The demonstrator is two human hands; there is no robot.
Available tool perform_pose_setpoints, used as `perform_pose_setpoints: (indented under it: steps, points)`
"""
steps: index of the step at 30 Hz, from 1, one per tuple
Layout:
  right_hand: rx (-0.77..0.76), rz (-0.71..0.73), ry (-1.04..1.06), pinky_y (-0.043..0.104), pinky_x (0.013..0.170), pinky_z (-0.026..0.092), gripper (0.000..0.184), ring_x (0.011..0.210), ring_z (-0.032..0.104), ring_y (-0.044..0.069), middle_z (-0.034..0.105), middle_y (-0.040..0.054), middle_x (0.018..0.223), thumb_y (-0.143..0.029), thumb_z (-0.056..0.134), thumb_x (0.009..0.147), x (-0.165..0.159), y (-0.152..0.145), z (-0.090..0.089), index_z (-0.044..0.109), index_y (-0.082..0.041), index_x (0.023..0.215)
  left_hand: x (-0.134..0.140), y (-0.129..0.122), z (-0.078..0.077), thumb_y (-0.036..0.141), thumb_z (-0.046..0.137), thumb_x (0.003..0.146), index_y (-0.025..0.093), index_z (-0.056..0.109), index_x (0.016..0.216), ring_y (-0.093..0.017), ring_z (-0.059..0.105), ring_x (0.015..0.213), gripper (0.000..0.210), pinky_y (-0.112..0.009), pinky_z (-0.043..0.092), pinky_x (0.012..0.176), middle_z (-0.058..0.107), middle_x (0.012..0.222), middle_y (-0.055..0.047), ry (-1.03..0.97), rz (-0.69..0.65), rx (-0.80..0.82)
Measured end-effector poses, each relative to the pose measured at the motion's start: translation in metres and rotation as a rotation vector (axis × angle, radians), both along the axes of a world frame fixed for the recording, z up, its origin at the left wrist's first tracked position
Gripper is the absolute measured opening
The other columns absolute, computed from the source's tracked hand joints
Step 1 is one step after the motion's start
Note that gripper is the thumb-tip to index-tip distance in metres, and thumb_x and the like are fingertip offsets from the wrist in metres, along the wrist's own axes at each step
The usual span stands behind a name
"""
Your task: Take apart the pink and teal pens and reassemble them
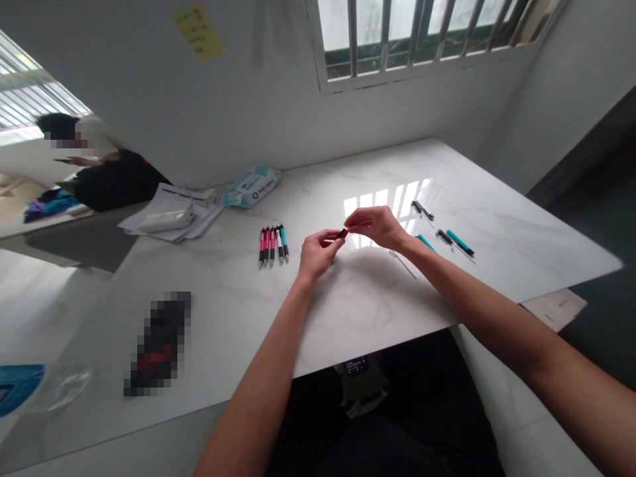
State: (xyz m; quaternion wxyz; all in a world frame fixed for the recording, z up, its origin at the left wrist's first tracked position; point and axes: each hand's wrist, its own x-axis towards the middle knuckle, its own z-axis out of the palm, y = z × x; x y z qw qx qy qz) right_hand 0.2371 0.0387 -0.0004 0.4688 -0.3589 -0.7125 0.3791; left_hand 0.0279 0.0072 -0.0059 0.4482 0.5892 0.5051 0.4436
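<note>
Near the middle of the white table, my left hand (318, 255) pinches a red and black pen piece (342, 233) between thumb and fingers. The fingertips of my right hand (377, 224) close on the red end of that same piece, so both hands meet at it. Fingers hide most of it. Left of my hands lies a row of several assembled pens (271, 245) in red, white and teal. Around my right forearm are loose pen parts: a teal barrel (458, 241), a black clip piece (444, 236), a thin refill (405, 265) and a further black part (422, 211).
At the back left, a wipes pack (252, 187) sits beside papers (169, 212) with a white box-like object (166, 218) on them. A blurred dark object (159, 344) and clear plastic (64, 391) lie front left. Beyond the partition, another person (109, 172) sits.
</note>
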Motion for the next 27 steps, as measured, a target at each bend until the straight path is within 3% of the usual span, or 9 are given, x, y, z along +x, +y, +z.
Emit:
perform_pose_setpoints:
  steps: [6,11,14,20,24,27]
  points:
    - [0.092,-0.018,-0.128,0.035,0.085,0.064,0.019,0.090,0.079,0.021,0.083,0.0043,0.097,-0.038,0.074,0.092,0.004,-0.004,0.011,0.082,-0.022,0.099,0.001,0.001,0.001,0.044,0.087,0.073,0.020,0.086,0.099,-0.017,0.065,0.069,0.035,-0.026,0.045,0.058,0.078,0.086,-0.006,-0.030,0.011,0.029]
    - [0.185,-0.356,-0.515,0.033,0.075,0.057,0.009,0.073,0.072,0.019,0.080,0.0042,0.081,-0.029,0.076,0.091,0.028,-0.021,0.030,0.083,-0.022,0.093,-0.001,0.005,0.000,0.044,0.088,0.074,0.020,0.086,0.102,-0.017,0.066,0.071,0.037,-0.027,0.049,0.063,0.079,0.087,-0.006,-0.048,0.026,0.061]
    - [0.127,-0.471,-0.718,0.034,0.065,0.053,0.010,0.064,0.068,0.020,0.078,0.0052,0.072,-0.032,0.081,0.087,0.050,-0.052,0.034,0.082,-0.024,0.081,-0.001,0.005,0.001,0.044,0.088,0.074,0.020,0.086,0.102,-0.017,0.067,0.073,0.037,-0.027,0.050,0.064,0.080,0.090,-0.006,-0.072,0.034,0.070]
    - [-0.213,-0.542,-0.924,0.038,0.063,0.052,0.012,0.071,0.075,0.029,0.081,0.0073,0.077,-0.037,0.087,0.079,0.075,-0.119,0.012,0.082,-0.026,0.076,0.002,0.000,0.008,0.043,0.088,0.074,0.020,0.085,0.098,-0.018,0.068,0.072,0.034,-0.029,0.051,0.067,0.080,0.090,-0.007,-0.104,0.007,0.077]
    - [-0.197,-0.646,-0.943,0.041,0.070,0.054,0.014,0.082,0.078,0.034,0.082,0.0104,0.082,-0.033,0.074,0.090,0.067,-0.131,-0.004,0.083,-0.026,0.083,0.002,-0.001,0.004,0.041,0.083,0.078,0.021,0.085,0.100,-0.019,0.070,0.074,0.029,-0.030,0.053,0.070,0.080,0.088,-0.006,-0.085,0.005,0.097]
    - [-0.171,-0.705,-0.970,0.040,0.067,0.051,0.019,0.082,0.078,0.034,0.081,0.0129,0.084,-0.034,0.067,0.093,0.055,-0.129,-0.006,0.081,-0.025,0.085,0.001,-0.001,0.001,0.040,0.083,0.079,0.023,0.085,0.101,-0.019,0.070,0.075,0.028,-0.030,0.053,0.070,0.080,0.088,-0.005,-0.060,0.015,0.109]
